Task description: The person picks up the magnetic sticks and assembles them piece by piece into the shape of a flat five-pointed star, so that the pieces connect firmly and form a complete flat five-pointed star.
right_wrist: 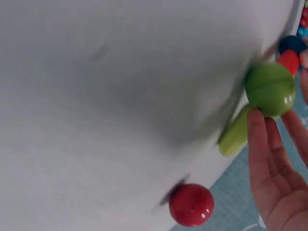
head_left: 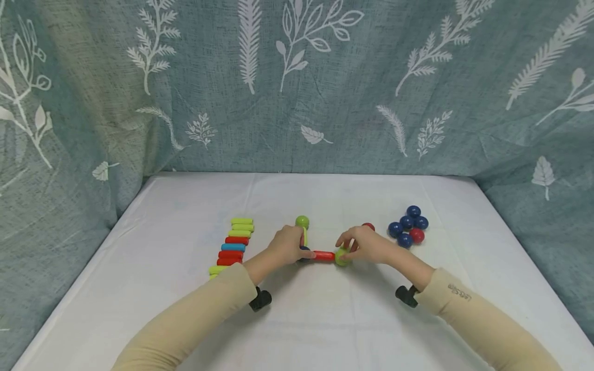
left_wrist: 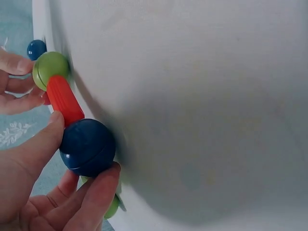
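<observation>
Glossy dark-blue ball (left_wrist: pixel 88 147) was pinched in the left grip (head_left: pixel 284 246) over the white-covered worktop (head_left: pixel 297 335); a ridged red rod (head_left: pixel 323 256) joined it to a shiny green ball (head_left: pixel 341 257), pinched by the right grip (head_left: pixel 368 245). Behind that lay a yellow-green rod (right_wrist: pixel 233 137) and a glossy red ball (right_wrist: pixel 191 205). Farther left, coloured rods (head_left: pixel 233 247) formed a column; right, blue balls (head_left: pixel 406 222) clustered. Dark lettering (head_left: pixel 459 291) on the beige right sleeve (head_left: pixel 482 319) was too small to read.

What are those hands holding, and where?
The left hand holds a blue ball by its sides, with thumb and fingers. The right hand touches the nearer green ball; whether it grips it is unclear.
</observation>
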A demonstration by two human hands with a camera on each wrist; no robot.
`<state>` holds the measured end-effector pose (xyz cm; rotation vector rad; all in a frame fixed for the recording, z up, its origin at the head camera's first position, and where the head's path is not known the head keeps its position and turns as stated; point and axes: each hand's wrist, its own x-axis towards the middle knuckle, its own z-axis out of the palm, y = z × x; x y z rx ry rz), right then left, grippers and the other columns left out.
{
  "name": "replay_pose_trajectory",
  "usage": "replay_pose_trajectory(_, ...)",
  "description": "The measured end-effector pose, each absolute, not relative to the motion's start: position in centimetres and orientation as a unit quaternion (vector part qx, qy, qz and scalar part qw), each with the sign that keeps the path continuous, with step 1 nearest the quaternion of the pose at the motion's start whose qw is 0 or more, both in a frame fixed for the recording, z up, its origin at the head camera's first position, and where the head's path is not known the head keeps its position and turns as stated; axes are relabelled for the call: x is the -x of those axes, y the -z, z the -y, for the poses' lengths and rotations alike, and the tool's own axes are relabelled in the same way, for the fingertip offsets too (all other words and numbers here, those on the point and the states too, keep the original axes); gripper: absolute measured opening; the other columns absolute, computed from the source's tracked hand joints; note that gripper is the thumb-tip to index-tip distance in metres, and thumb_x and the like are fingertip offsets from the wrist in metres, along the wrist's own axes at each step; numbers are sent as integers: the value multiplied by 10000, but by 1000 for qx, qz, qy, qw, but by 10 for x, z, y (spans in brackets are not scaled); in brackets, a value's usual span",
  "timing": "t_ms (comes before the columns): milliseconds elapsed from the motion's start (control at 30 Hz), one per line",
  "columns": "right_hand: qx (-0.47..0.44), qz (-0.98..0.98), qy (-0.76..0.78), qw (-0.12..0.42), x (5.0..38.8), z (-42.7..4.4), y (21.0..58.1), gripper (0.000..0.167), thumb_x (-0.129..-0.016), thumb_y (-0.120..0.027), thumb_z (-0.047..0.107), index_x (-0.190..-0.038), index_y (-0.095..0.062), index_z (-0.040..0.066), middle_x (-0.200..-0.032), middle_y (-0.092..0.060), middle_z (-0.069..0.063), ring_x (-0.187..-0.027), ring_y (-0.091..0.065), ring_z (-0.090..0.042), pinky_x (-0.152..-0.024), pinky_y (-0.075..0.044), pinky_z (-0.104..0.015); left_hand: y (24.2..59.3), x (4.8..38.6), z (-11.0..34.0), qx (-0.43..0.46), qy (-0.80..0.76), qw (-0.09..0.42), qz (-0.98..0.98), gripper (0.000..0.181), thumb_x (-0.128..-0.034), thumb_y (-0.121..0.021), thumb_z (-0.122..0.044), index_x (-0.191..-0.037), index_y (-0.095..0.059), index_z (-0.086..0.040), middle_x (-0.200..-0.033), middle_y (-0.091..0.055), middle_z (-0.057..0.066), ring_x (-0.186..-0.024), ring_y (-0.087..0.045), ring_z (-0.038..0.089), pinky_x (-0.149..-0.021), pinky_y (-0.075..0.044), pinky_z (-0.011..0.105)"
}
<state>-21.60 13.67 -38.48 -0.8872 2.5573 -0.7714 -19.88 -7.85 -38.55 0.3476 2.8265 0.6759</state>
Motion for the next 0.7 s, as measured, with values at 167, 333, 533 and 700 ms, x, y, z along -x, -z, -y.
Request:
replay_pose_trajectory(167,301,-899,288,136,209,-137,392,205,-762,-743,155,-937,-694,60,-863,-646,1,-697,-584,-88,-627,-488,-203,385,196,76,-119,-215,104,-964,361,-720,-783,-276,-672,-502,-55,-586,-479,9,-537,-427,124,-472,-328,211)
replay_pose_trajectory(333,295,-901,297,111,205,-137,396,210,-752,-750,130,-938,-698,45,-857,-651,-4,-694,-592,-93,-615,-489,-189,385,193,74,-120,-194,97,-969,373,-722,-777,-304,-666,-498,-62,-582,-475,7,-550,-420,126,-474,-325,216)
replay_pose_trajectory(533,298,-903,296,95,202,-137,397,195,-762,-738,109,-939,-698,39,-824,-620,-6,-684,-587,-95,-616,-485,-187,384,191,71,-111,-183,88,-973,398,-710,-783,-308,-700,-475,-56,-576,-454,9,-541,-404,122,-464,-312,217)
replay_pose_trajectory(700,297,-905,291,91,200,-136,396,196,-760,-738,99,-940,-697,33,-818,-614,-10,-678,-581,-92,-609,-479,-179,386,192,70,-100,-184,87,-974,413,-703,-787,-313,-723,-470,-49,-572,-442,13,-519,-401,118,-450,-315,214)
